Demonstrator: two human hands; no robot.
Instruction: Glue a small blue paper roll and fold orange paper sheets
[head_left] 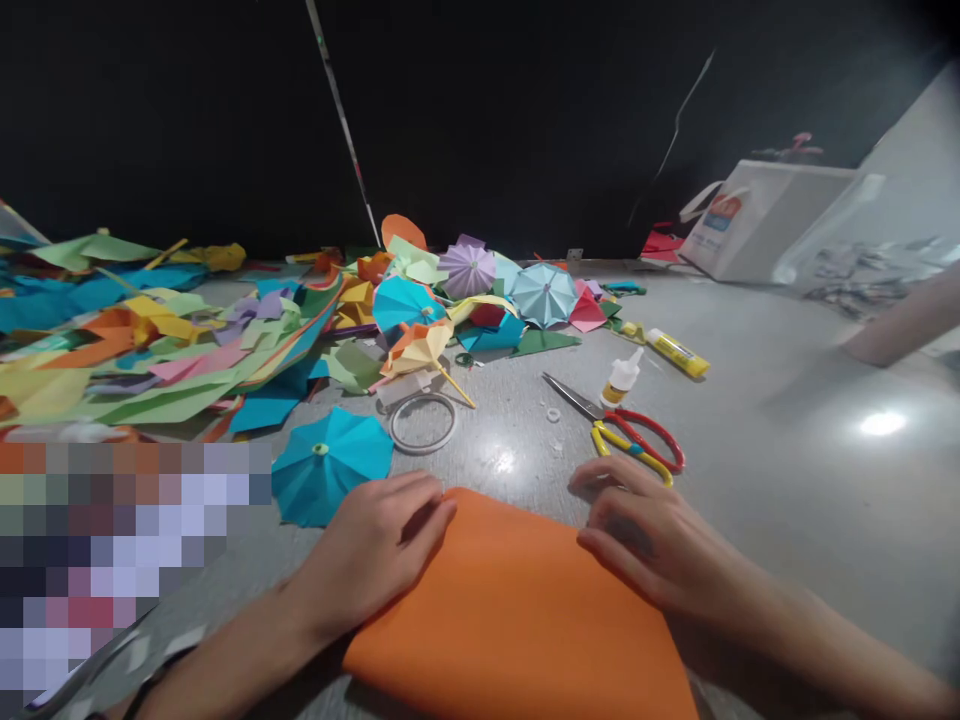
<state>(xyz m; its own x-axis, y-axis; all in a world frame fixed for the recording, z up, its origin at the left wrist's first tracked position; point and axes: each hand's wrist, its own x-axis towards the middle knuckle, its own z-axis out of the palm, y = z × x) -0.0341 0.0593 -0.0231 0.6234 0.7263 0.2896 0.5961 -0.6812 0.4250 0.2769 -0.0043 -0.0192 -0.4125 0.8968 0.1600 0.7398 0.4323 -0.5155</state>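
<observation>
A large sheet of orange paper (517, 610) is in front of me, with a bend or curve along its far left part. My left hand (390, 530) is closed at the sheet's upper left corner, thumb and forefinger meeting at its edge. At the right edge, the thumb of my right hand (645, 530) touches the paper, while its other fingers are curved and apart from the thumb. Just beyond that hand lie scissors (619, 425) with red and yellow handles. A blue pleated paper umbrella (334, 465) lies beside my left hand.
A tape roll (424, 423), a white glue bottle (622, 378) and a yellow glue tube (677, 354) lie farther out. Coloured paper scraps (195, 350) heap up on the left. More paper umbrellas (545, 294) sit at the back, before a dark wall. A white bag (780, 220) stands back right.
</observation>
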